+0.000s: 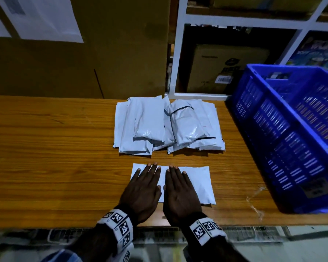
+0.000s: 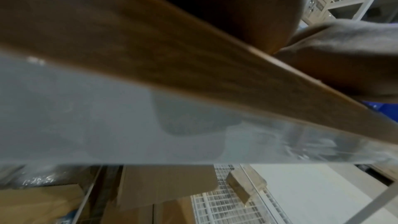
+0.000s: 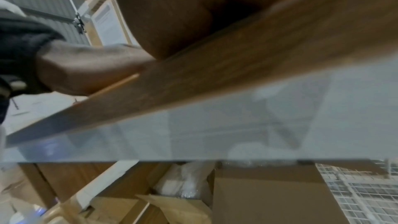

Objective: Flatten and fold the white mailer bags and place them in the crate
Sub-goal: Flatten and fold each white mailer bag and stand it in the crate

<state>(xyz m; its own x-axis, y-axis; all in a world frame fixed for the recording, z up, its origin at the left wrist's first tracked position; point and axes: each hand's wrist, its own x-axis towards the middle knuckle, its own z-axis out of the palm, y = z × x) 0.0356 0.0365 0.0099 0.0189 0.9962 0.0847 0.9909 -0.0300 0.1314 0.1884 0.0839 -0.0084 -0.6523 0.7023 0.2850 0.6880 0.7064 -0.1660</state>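
Mailer bag (image 1: 197, 183), white and flat, lies on the wooden table (image 1: 45, 148) near the front edge. Both hands press down on it side by side, palms down, with straight fingers. The left hand (image 1: 143, 191) covers the left part of the bag. The right hand (image 1: 180, 193) sits just beside it, near the middle of the bag. The two hands almost touch. Neither hand grips anything. The right part of the bag shows bare and smooth.

Just past the fingertips sits a pile of white mailer bags (image 1: 169, 125). They are puffy and lie on top of each other in two rough heaps that touch. Some have a thin dark line along an edge.

To the right stands a blue crate (image 1: 284, 137) with slotted walls. It rests on the table near the pile, but does not touch it. What is inside it is hard to see.

Each wrist wears a band with black and white square marks (image 1: 121, 224).

Behind the table there is a big brown cardboard box (image 1: 102, 53) with white paper sheets on it, and a white shelf frame (image 1: 176, 53) with more boxes inside.

Both wrist views are blurry. They show only the table edge (image 2: 193, 57) and the heel of each hand pressed on it (image 3: 172, 14), with boxes below.
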